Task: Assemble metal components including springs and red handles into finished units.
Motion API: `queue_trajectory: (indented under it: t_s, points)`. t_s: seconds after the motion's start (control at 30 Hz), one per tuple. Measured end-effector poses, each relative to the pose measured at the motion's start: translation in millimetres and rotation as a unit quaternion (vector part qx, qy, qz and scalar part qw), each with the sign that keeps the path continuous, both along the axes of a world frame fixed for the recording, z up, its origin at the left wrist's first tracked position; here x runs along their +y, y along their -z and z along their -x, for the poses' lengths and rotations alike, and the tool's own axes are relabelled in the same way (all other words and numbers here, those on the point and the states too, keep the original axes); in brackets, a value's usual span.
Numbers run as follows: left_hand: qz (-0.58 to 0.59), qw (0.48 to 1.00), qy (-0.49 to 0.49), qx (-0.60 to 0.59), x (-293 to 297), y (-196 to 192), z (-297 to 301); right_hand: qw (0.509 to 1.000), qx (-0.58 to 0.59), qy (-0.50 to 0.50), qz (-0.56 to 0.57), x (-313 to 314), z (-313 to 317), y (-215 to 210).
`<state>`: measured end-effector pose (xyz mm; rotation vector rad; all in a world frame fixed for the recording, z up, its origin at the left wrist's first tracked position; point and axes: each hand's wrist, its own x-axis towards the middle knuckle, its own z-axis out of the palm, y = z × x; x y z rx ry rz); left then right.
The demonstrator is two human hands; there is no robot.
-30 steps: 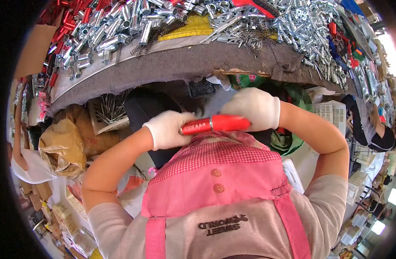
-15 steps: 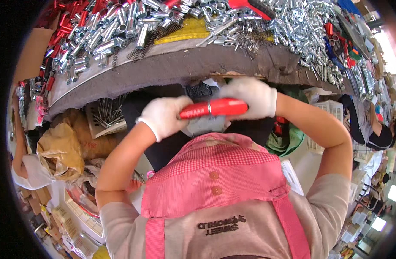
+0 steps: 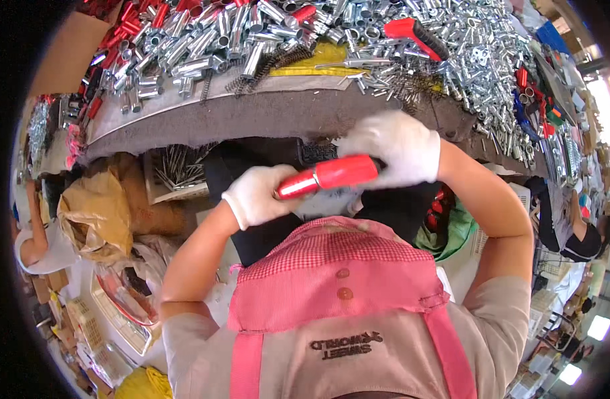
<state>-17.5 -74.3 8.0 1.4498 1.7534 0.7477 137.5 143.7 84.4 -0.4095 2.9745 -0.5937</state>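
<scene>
**Red Cylinder (image 3: pixel 347 171) Held Between Two Gloved Hands**

Position: the red cylinder is between the bench edge and the apron (image 3: pixel 338 282), its right end slightly higher than its left. The body is smooth and glossy, with a narrow metallic band near mid-length and a pale streak on the left section; any print there is too small to read.

Left hand (image 3: pixel 262 198): white knit glove, fingers curled around the cylinder's left end. Right hand (image 3: pixel 401 147): matching glove at the right end; fingertips blurred, so whether they pinch or lie spread cannot be told.

Writing: dark raised-looking lettering, upside down in this view, marks the chest of the beige shirt (image 3: pixel 411 336). The pink apron has a checked upper panel, ribbed cloth below and two round buttons.

Bench: brown, fuzzy-textured fabric (image 3: pixel 252 116) covers the front edge. Beyond it lie shiny open-ended metal tubes (image 3: pixel 205 46), dark coil springs (image 3: pixel 282 63), a yellow cloth (image 3: pixel 326 54), a red-and-black tool (image 3: pixel 418 36) and heaped small metal parts (image 3: pixel 481 60).
</scene>
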Motion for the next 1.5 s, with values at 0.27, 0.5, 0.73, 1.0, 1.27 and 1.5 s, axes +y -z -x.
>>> queue_trajectory:
  t_s: [0.27,0.5,0.73,1.0,1.27,1.5]
  points:
    - [0.065,0.995,0.011,-0.072,1,10,-18,0.996,-0.080,0.023,0.034,-2,-17,11]
    - [0.278,0.893,0.200,-0.293,-1,35,-32,0.944,0.199,-0.229,-0.128,-12,-15,19]
    - [0.215,0.908,0.219,-0.285,-3,39,-40,0.941,0.223,-0.236,-0.096,-14,-25,27]
    - [0.124,0.973,0.150,-0.124,0,13,-44,0.978,0.134,-0.141,-0.074,-11,-40,40]
    - [-0.200,0.812,0.087,0.541,33,-37,1,0.344,-0.362,0.279,0.820,-42,-50,76]
    - [-0.538,0.729,-0.360,0.223,64,-59,10,0.829,0.161,0.259,0.468,-53,-23,58]
